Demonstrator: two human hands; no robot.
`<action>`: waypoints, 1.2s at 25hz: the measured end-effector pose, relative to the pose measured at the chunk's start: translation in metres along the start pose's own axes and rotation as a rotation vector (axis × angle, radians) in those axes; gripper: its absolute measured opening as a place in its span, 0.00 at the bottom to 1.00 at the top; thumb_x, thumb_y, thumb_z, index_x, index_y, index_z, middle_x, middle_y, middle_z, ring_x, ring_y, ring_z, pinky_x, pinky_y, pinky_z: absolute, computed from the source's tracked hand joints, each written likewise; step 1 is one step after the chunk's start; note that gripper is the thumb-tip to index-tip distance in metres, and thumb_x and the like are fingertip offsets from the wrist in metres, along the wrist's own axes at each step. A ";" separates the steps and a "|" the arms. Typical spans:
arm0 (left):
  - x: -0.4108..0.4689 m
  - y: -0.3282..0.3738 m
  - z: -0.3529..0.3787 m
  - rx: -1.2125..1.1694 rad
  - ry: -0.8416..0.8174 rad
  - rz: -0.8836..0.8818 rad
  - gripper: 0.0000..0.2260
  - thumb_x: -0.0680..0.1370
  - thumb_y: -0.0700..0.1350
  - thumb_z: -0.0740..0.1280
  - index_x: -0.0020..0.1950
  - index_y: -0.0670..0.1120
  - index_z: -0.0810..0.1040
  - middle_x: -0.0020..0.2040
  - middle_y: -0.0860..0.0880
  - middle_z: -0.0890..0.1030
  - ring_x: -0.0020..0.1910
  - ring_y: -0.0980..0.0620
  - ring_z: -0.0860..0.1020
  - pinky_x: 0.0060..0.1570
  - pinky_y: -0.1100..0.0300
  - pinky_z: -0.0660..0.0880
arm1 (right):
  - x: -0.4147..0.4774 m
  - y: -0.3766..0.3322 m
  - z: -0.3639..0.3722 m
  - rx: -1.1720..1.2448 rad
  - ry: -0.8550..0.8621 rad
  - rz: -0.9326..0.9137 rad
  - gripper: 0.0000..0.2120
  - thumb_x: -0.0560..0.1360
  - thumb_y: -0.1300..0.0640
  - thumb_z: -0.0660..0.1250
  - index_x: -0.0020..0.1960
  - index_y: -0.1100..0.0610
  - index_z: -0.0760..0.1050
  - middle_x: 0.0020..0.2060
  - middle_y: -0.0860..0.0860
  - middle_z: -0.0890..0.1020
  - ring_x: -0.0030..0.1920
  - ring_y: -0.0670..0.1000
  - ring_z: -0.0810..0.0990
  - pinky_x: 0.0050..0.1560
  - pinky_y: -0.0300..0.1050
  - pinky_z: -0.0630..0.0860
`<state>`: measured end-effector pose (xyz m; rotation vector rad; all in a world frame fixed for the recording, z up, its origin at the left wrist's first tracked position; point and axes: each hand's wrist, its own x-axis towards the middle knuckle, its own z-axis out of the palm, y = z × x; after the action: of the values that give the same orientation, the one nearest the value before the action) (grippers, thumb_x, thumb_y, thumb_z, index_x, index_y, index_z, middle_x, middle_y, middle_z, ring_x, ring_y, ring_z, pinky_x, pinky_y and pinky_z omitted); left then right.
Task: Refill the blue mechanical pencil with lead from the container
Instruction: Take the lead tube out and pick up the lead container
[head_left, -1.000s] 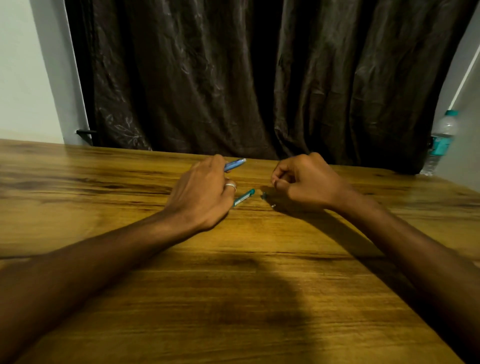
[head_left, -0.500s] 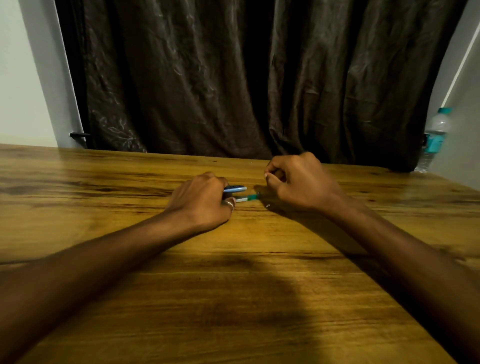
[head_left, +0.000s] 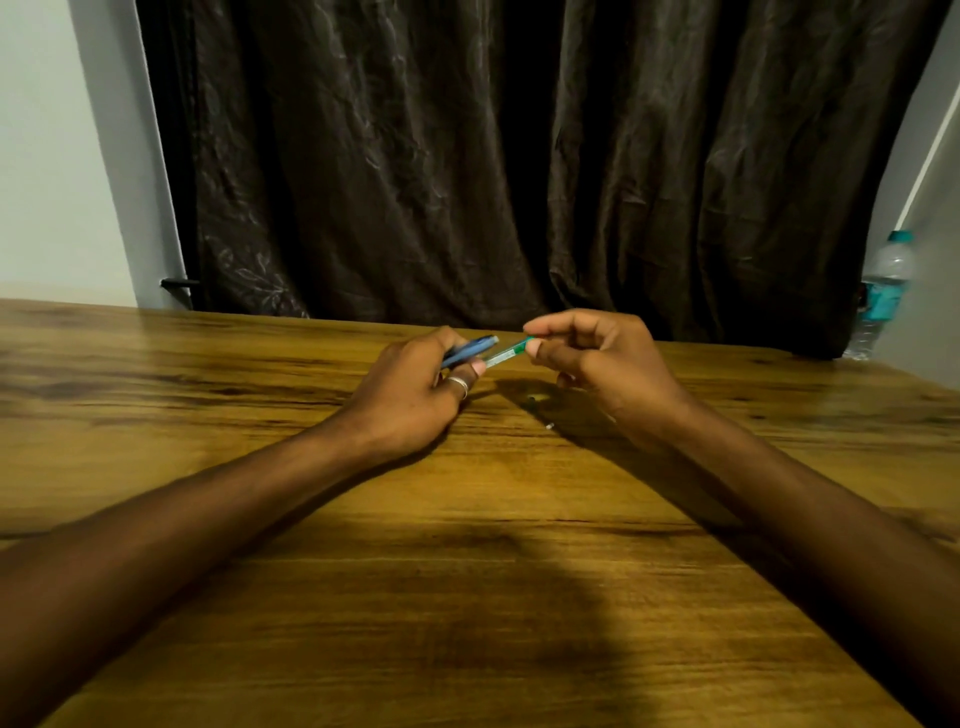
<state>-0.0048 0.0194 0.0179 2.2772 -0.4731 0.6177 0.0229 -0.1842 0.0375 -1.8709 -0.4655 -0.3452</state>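
One blue pencil (head_left: 470, 351), gripped in the curled left hand (head_left: 415, 395), jutting past its knuckles. One lead container (head_left: 506, 354), just beside it, green end pinched by the right hand (head_left: 608, 364), other end touching a left fingertip.

Wooden table (head_left: 218, 364) bearing tiny pale bit (head_left: 549, 426)

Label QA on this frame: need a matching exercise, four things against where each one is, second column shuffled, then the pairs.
Things:
1. blue pencil
2. lead container
3. water bottle
4. ring

Places:
a. at the far right, beside the curtain
b. on a finger of the left hand
c. green end pinched by the right hand
d. held in the left hand's fingers

Pairs: 1-d, 2-c, 3-a, 4-b
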 end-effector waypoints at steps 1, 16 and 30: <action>0.000 -0.001 0.000 -0.010 -0.011 0.007 0.11 0.82 0.49 0.64 0.63 0.48 0.78 0.53 0.50 0.82 0.49 0.56 0.79 0.48 0.56 0.78 | 0.000 0.000 -0.001 0.052 -0.003 0.013 0.09 0.75 0.64 0.72 0.52 0.53 0.84 0.41 0.47 0.86 0.40 0.39 0.81 0.38 0.34 0.76; -0.001 -0.006 0.004 0.023 0.029 0.045 0.12 0.82 0.50 0.63 0.63 0.47 0.78 0.48 0.52 0.80 0.45 0.58 0.77 0.41 0.60 0.76 | 0.003 -0.001 0.002 0.239 0.009 0.114 0.09 0.73 0.71 0.72 0.47 0.59 0.82 0.40 0.55 0.86 0.41 0.47 0.85 0.47 0.38 0.82; 0.012 -0.025 0.004 0.008 0.329 -0.090 0.11 0.83 0.49 0.60 0.61 0.45 0.74 0.50 0.46 0.79 0.47 0.47 0.78 0.44 0.49 0.77 | 0.008 0.006 0.013 -0.328 -0.043 -0.120 0.11 0.73 0.64 0.75 0.43 0.48 0.82 0.36 0.43 0.84 0.37 0.35 0.81 0.44 0.31 0.77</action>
<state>0.0185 0.0320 0.0085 2.1354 -0.2063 0.9280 0.0324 -0.1721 0.0318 -2.1766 -0.5793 -0.4859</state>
